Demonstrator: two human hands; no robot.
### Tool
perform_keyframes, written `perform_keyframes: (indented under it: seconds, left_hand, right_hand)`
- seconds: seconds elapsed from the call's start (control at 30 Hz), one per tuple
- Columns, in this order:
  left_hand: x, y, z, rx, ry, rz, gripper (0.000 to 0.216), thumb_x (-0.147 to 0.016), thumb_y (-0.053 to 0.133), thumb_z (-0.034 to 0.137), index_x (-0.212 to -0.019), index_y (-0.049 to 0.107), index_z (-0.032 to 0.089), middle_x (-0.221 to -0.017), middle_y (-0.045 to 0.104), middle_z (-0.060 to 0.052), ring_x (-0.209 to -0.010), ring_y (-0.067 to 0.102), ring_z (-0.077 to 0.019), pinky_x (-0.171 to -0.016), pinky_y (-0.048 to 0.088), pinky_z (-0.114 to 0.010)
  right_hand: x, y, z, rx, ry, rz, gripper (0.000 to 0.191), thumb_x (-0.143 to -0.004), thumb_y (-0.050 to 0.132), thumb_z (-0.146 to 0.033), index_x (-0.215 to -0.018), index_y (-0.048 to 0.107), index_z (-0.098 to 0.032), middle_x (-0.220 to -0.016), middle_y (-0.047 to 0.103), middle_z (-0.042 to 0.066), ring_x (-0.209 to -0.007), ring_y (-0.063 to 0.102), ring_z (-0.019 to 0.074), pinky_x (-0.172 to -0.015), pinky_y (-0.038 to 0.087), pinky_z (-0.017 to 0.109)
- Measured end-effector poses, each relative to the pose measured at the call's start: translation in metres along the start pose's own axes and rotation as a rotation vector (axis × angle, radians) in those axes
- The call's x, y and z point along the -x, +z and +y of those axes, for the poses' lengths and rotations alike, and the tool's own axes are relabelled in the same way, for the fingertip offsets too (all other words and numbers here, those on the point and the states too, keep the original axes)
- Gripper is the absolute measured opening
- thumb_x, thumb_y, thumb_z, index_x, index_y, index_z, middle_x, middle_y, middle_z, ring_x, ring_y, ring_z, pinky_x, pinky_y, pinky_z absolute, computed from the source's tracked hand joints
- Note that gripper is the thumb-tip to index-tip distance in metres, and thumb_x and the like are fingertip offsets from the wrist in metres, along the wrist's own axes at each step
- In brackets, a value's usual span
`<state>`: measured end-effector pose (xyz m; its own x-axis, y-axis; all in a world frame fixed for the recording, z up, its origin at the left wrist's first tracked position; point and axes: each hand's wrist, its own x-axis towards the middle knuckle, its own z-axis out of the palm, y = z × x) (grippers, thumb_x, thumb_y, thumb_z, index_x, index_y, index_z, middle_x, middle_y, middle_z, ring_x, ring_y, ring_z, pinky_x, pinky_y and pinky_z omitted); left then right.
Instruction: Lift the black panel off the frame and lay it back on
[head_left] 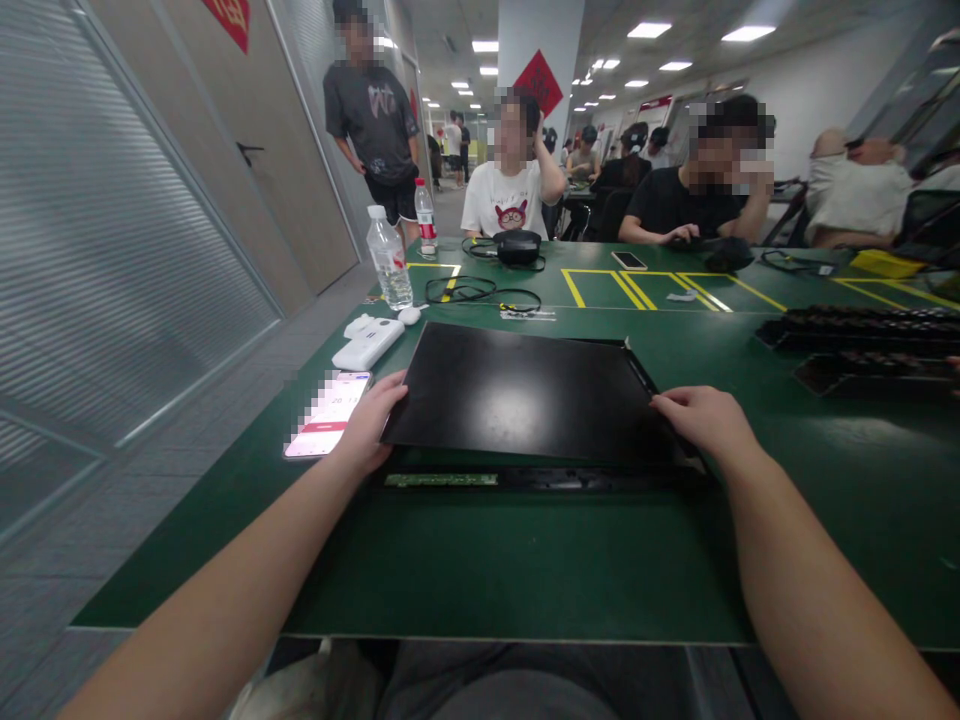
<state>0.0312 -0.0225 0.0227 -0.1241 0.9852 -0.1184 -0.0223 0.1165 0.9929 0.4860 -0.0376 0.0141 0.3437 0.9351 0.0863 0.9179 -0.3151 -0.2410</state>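
A flat, glossy black screen panel (pixel 487 390) is tilted over a black frame (pixel 585 479) on the green table. Its left side sits higher than the frame, and a strip of green circuit board (pixel 441 480) shows along the frame's near side. At the panel's left edge, my left hand (pixel 369 425) is closed on it, thumb and fingers partly hidden behind the edge. Pinched fingers of my right hand (pixel 701 415) meet the panel's right edge, close to the frame's side rail; whether they touch the rail too, I cannot tell.
Left of the panel lie a lit phone (pixel 328 415) and a white device (pixel 367 344), with a water bottle (pixel 390 265) behind. Black cables (pixel 480 290) cross the table's far part. Dark ridged strips (pixel 862 330) lie right. People sit across the table (pixel 525 580); one stands.
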Motion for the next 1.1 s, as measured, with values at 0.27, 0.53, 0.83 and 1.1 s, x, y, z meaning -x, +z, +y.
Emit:
perform_keyframes:
  seconds: [0.27, 0.53, 0.83, 1.1]
  left_hand:
    - [-0.001, -0.001, -0.003, 0.003, -0.003, 0.015, 0.049, -0.077, 0.067, 0.033, -0.123, 0.079, 0.024, -0.117, 0.081, -0.009, -0.11, 0.075, -0.0374, -0.081, 0.061, -0.041]
    - [-0.002, -0.001, -0.002, 0.009, -0.005, 0.016, 0.049, -0.075, 0.069, 0.034, -0.121, 0.079, 0.023, -0.117, 0.081, -0.011, -0.111, 0.074, -0.0385, -0.081, 0.06, -0.042]
    - [0.001, -0.001, -0.001, 0.023, 0.013, -0.031, 0.05, -0.079, 0.067, 0.032, -0.126, 0.079, 0.022, -0.12, 0.081, -0.009, -0.108, 0.075, -0.036, -0.081, 0.062, -0.04]
    - [-0.008, -0.014, -0.008, -0.005, 0.082, 0.006, 0.055, -0.077, 0.079, 0.036, -0.128, 0.081, 0.018, -0.13, 0.081, -0.012, -0.128, 0.07, -0.0366, -0.104, 0.056, -0.043]
  right_hand:
    - [0.001, 0.0, -0.002, -0.014, -0.004, 0.013, 0.038, -0.09, 0.06, -0.048, -0.098, 0.09, -0.027, -0.094, 0.083, 0.012, -0.093, 0.076, 0.0344, -0.077, 0.055, 0.04]
    - [0.003, -0.002, -0.004, -0.011, 0.0, -0.007, 0.04, -0.092, 0.058, -0.048, -0.101, 0.09, -0.027, -0.098, 0.083, 0.012, -0.098, 0.076, 0.0357, -0.078, 0.055, 0.04]
    - [-0.001, 0.001, 0.0, -0.045, 0.006, 0.037, 0.038, -0.089, 0.06, -0.048, -0.097, 0.09, -0.026, -0.093, 0.083, 0.013, -0.093, 0.077, 0.0353, -0.076, 0.055, 0.041]
    - [0.0, -0.002, -0.001, -0.121, 0.061, 0.001, 0.039, -0.089, 0.057, -0.045, -0.096, 0.088, -0.024, -0.085, 0.081, 0.011, -0.081, 0.075, 0.0319, -0.077, 0.054, 0.041]
